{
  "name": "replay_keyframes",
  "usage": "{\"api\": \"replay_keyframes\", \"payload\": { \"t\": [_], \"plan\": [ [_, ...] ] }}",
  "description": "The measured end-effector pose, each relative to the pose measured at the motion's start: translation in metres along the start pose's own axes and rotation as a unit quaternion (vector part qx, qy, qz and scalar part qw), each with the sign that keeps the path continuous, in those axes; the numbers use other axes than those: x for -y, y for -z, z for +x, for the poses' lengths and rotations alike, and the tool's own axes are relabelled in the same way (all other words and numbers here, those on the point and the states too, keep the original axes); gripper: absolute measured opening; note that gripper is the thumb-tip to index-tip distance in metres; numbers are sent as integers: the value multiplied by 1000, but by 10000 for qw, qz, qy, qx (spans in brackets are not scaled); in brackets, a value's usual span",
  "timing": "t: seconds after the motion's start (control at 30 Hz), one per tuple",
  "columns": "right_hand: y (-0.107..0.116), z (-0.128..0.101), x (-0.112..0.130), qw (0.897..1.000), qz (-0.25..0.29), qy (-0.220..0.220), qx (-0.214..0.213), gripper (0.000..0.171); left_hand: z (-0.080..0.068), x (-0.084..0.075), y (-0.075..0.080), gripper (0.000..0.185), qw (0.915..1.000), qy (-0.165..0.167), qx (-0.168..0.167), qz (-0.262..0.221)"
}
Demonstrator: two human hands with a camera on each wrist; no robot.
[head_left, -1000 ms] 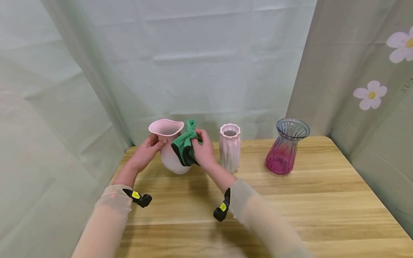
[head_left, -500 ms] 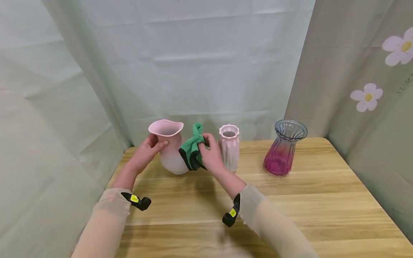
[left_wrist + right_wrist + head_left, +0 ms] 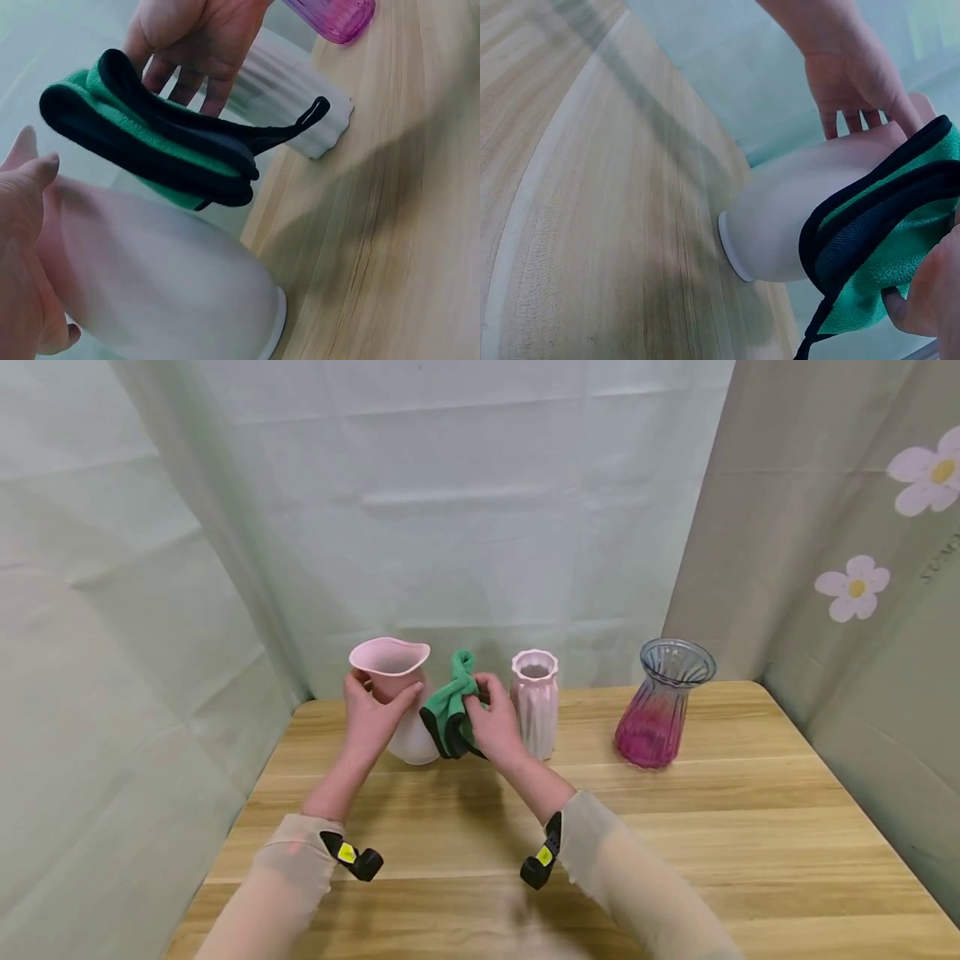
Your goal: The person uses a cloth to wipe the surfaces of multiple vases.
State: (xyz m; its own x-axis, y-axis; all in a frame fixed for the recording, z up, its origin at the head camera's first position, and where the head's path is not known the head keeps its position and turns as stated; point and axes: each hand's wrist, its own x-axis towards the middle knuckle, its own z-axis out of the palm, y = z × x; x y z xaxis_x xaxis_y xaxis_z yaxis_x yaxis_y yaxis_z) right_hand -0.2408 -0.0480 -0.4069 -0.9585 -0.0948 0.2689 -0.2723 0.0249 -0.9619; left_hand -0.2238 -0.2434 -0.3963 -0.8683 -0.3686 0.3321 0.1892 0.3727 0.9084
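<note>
— Green microfibre cloth with a black edge (image 3: pixel 448 714): by what is it held?

— It is gripped in the right hand (image 3: pixel 494 724), fingers curled round the bunched fabric, as is seen in the head view. From the right wrist view, the folded cloth (image 3: pixel 889 247) is seen pressed against the side of the pale pink wide-mouthed vase with the round white belly (image 3: pixel 802 217).

— And how is that vase (image 3: pixel 396 693) held?

— Its narrow neck is clasped by the left hand (image 3: pixel 371 720), thumb on one side and fingers wrapped round the other, just below the flared rim. The vase is stood upright on the light wooden table (image 3: pixel 675 843), its base flat on the boards. In the left wrist view the cloth (image 3: pixel 150 142) is seen just above the vase's belly (image 3: pixel 165 285), with the right hand (image 3: pixel 195 37) behind it.

— What is found beyond the cloth-holding grip?

— Just beside it, on the far side from the clasped vase, a small ribbed pale pink vase (image 3: pixel 534 702) is stood upright. Well apart from both hands, further to that side, a fluted glass vase tinted pink below and grey above (image 3: pixel 663 702) is placed. Pale green drapes (image 3: pixel 480 502) are hung behind the table.
</note>
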Motion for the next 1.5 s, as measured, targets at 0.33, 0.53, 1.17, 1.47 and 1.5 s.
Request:
{"api": "replay_keyframes", "payload": {
  "t": [0.33, 0.53, 1.17, 1.47, 1.5],
  "plan": [
    [2, 2, -4, 9999, 18, 101, -32, 21, 0, -4, -5, 92, 9995, -47, -249, -180],
    [3, 2, -6, 9999, 6, 140, -22, 21, 0, -2, 4, 88, 9992, -64, 223, -331],
    [2, 4, -2, 9998, 119, -32, 161, 21, 41, 24, 54, 76, 9499, 28, 3117, -210],
    [-21, 22, 9, 9994, 192, 112, 257, 22, 43, 26, 52, 71, 9498, -70, 3110, -336],
    [-24, 23, 10, 9992, 212, 110, 306, 23, 42, 27, 51, 71, 9496, -74, 3112, -374]
  ]
}}
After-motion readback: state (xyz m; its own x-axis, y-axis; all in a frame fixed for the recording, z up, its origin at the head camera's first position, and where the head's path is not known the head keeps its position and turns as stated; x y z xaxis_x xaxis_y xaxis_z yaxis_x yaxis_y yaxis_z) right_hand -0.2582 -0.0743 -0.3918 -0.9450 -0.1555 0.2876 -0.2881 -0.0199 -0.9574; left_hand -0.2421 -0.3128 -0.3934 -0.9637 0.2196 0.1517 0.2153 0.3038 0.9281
